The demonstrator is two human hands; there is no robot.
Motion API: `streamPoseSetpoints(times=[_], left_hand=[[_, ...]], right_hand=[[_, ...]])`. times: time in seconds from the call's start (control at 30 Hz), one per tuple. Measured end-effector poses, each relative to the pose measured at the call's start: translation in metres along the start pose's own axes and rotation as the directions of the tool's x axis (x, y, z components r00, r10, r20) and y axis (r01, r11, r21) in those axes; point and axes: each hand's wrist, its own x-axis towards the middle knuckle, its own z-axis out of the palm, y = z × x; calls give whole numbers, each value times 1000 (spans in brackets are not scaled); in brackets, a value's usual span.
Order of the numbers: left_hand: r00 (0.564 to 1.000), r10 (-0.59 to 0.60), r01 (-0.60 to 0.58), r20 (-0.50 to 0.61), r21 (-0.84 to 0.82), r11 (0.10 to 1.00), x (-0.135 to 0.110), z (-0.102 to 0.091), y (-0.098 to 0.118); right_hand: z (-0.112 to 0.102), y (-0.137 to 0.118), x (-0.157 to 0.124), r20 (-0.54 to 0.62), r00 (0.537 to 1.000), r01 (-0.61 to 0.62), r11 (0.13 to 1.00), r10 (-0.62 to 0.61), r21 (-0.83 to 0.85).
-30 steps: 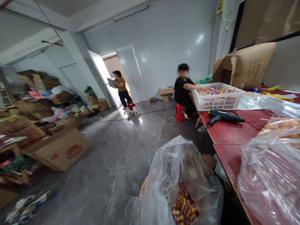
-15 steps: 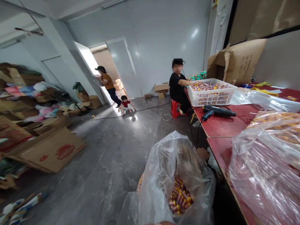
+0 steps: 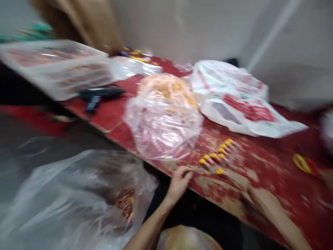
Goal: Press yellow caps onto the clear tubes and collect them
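Note:
The picture is smeared by motion. My left hand (image 3: 180, 180) rests on the near edge of the worn red table (image 3: 273, 180), fingers stretched toward a short row of small yellow-capped tubes (image 3: 215, 157). It holds nothing. My right hand (image 3: 252, 196) lies on the table just right of the tubes; its fingers are blurred. Behind the tubes sits a clear plastic bag (image 3: 163, 114) with yellow and orange pieces inside.
A white bag with red print (image 3: 235, 95) lies further back. At the left are a black glue gun (image 3: 100, 94) and a white basket (image 3: 57, 69). A large clear bag of tubes (image 3: 78, 201) stands on the floor by the table. A yellow object (image 3: 300, 161) lies at the right.
The view has swung from the room and the other people to the table. Both my hands have come into view on the table's near edge.

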Motion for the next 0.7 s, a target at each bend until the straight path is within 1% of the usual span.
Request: streamPoseSetpoints(times=[0.03, 0.1, 0.13, 0.2, 0.3, 0.43, 0.6, 0.7], left_hand=[[1000, -21, 21, 6, -11, 1000, 6, -1, -1], [996, -70, 71, 46, -5, 997, 14, -1, -2], [994, -88, 88, 59, 2, 996, 15, -1, -3], [991, -112, 111, 67, 22, 994, 13, 1, -5], [991, -125, 123, 53, 33, 992, 8, 6, -10], [992, -118, 116, 51, 54, 992, 7, 15, -12], [985, -150, 146, 84, 46, 988, 10, 31, -2], [969, -203, 206, 141, -9, 978, 9, 41, 2]], right_hand=[[2, 17, -17, 84, 994, -64, 997, 67, -38], [8, 36, -36, 231, 963, -122, 989, 139, -85], [12, 41, -38, 281, 947, -133, 986, 155, -96], [19, 45, -35, 338, 926, -137, 985, 167, -109], [23, 41, -29, 378, 909, -138, 983, 176, -125], [25, 35, -31, 422, 884, -158, 977, 204, -140], [26, 31, -32, 454, 856, -205, 969, 247, -141], [24, 32, -31, 441, 860, -227, 966, 257, -121]])
